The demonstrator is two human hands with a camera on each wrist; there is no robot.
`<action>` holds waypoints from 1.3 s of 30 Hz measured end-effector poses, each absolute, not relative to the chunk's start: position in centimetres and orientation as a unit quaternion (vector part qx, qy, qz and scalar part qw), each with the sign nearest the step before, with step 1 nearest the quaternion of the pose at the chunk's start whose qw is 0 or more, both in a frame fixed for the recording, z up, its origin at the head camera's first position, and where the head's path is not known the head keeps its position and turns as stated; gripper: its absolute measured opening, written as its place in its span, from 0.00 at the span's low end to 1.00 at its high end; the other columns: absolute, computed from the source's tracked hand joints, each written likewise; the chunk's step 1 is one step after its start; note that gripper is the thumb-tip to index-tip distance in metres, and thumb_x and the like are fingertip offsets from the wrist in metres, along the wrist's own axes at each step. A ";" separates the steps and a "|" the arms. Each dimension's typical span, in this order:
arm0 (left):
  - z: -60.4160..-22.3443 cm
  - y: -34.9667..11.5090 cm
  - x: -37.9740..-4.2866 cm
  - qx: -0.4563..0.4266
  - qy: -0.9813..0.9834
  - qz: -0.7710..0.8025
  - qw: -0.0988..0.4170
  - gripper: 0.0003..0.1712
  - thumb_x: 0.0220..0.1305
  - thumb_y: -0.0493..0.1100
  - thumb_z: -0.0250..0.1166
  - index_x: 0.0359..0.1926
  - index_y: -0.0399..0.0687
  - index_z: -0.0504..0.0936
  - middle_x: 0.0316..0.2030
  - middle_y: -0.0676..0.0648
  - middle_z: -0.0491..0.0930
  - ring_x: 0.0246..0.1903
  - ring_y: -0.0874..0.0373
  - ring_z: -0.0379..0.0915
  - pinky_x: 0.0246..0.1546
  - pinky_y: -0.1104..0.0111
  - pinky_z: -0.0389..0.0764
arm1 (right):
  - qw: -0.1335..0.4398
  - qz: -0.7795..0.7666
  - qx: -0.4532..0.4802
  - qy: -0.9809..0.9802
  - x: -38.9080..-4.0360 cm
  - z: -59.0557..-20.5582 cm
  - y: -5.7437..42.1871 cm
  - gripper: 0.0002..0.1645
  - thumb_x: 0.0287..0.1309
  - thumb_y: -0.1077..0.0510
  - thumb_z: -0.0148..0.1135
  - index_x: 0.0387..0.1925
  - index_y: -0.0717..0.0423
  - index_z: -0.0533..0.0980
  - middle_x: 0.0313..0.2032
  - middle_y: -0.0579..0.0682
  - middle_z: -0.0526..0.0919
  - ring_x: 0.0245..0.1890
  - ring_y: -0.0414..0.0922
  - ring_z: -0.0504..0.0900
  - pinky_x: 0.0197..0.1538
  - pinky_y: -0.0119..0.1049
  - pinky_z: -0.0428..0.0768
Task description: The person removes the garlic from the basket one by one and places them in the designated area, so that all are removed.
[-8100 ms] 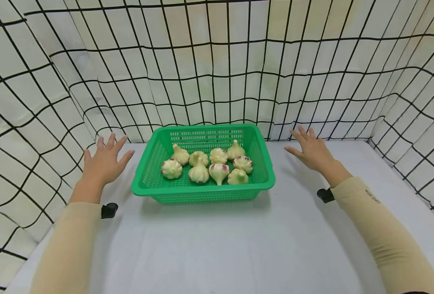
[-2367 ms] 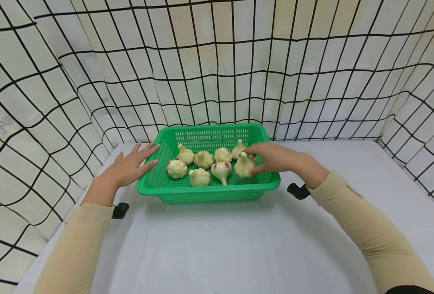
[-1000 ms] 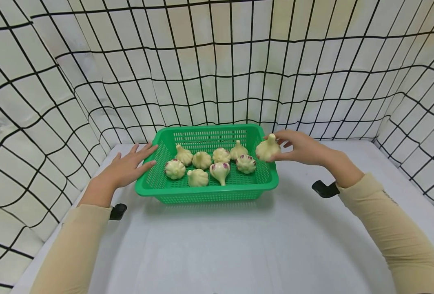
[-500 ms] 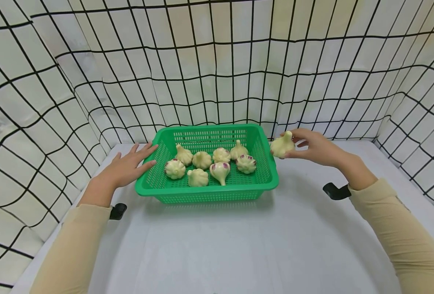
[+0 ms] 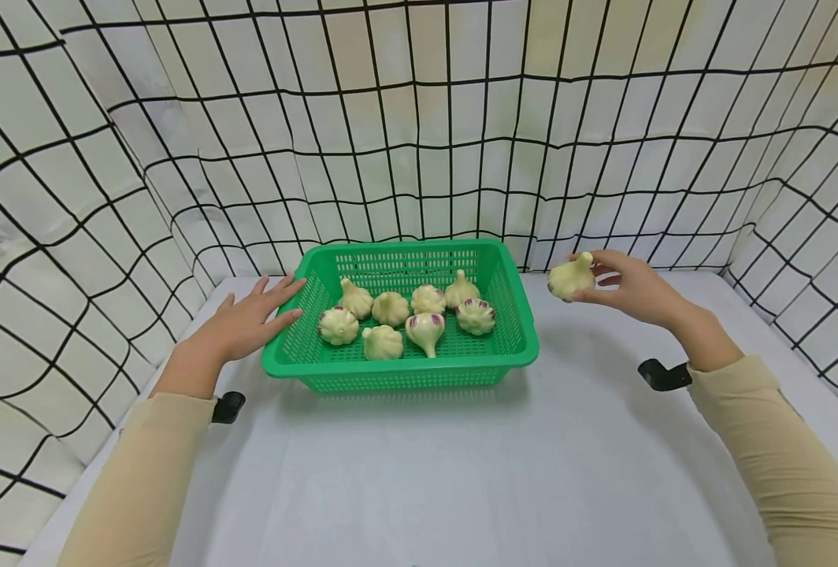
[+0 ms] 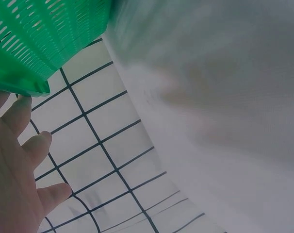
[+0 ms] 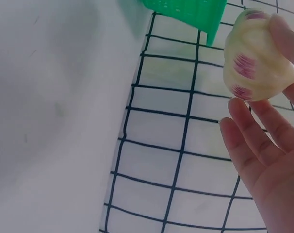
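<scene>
My right hand [image 5: 635, 289] pinches a garlic bulb [image 5: 572, 277] between thumb and fingers, to the right of the green basket and above the table. In the right wrist view the garlic bulb [image 7: 258, 56] shows purple streaks on its underside. My left hand [image 5: 245, 321] lies with spread, straight fingers at the left rim of the green basket [image 5: 398, 368]. In the left wrist view its fingertips touch the rim of the basket [image 6: 40, 87]. Several garlic bulbs sit inside the basket, among them a purple-topped one [image 5: 424, 331] at the front.
A white-covered table [image 5: 405, 472] carries the basket. Black netting [image 5: 447, 146] over white sheeting closes off the back and both sides. Black wrist cameras hang from both wrists, the right wrist camera [image 5: 663, 375] and the left wrist camera [image 5: 228, 407].
The right hand first gripped the garlic bulb in the basket, lifted it out over the right rim and has carried it further right. The left hand came to the basket rim and stayed.
</scene>
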State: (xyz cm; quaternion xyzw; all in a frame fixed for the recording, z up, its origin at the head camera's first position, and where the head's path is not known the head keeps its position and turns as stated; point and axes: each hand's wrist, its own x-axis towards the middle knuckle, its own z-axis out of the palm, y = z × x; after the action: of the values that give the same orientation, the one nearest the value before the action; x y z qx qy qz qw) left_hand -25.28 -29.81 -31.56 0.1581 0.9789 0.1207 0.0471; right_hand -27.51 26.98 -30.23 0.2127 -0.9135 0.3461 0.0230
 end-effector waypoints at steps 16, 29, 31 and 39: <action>-31.7 -29.9 -25.3 0.160 0.978 0.123 0.047 0.41 0.80 0.64 0.45 0.83 0.51 0.48 0.81 0.39 0.42 0.78 0.32 0.27 0.66 0.26 0.30 | 0.030 0.372 0.150 -0.915 -28.4 -32.5 30.2 0.41 0.65 0.50 0.71 0.73 0.59 0.67 0.68 0.61 0.71 0.63 0.63 0.73 0.59 0.56 0.78; -31.5 -29.7 -25.2 0.158 0.978 0.127 0.048 0.41 0.80 0.63 0.45 0.83 0.51 0.48 0.81 0.39 0.41 0.78 0.33 0.26 0.66 0.26 0.29 | 0.044 0.364 0.136 -0.920 -29.0 -33.9 31.9 0.41 0.66 0.52 0.71 0.72 0.66 0.66 0.67 0.68 0.69 0.62 0.67 0.73 0.59 0.63 0.76; -31.4 -29.7 -25.2 0.157 0.978 0.127 0.048 0.41 0.80 0.63 0.45 0.83 0.51 0.48 0.81 0.39 0.41 0.78 0.33 0.26 0.66 0.26 0.29 | 0.043 0.362 0.134 -0.921 -29.1 -34.1 32.1 0.41 0.66 0.53 0.71 0.72 0.67 0.65 0.67 0.69 0.68 0.62 0.68 0.72 0.59 0.63 0.75; -31.7 -29.9 -25.4 0.156 0.979 0.124 0.048 0.42 0.80 0.64 0.45 0.83 0.52 0.47 0.81 0.39 0.41 0.78 0.33 0.26 0.66 0.26 0.29 | 0.030 0.358 0.117 -0.926 -29.4 -35.1 33.1 0.44 0.68 0.50 0.68 0.73 0.70 0.61 0.70 0.72 0.63 0.64 0.70 0.68 0.59 0.66 0.73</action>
State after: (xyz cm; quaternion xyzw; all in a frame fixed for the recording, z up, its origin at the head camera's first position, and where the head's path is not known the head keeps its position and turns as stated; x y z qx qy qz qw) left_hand -25.39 -29.88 -31.72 0.1562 0.9788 0.1236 0.0482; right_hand -29.41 33.14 -35.08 0.1172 -0.9260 0.3578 0.0298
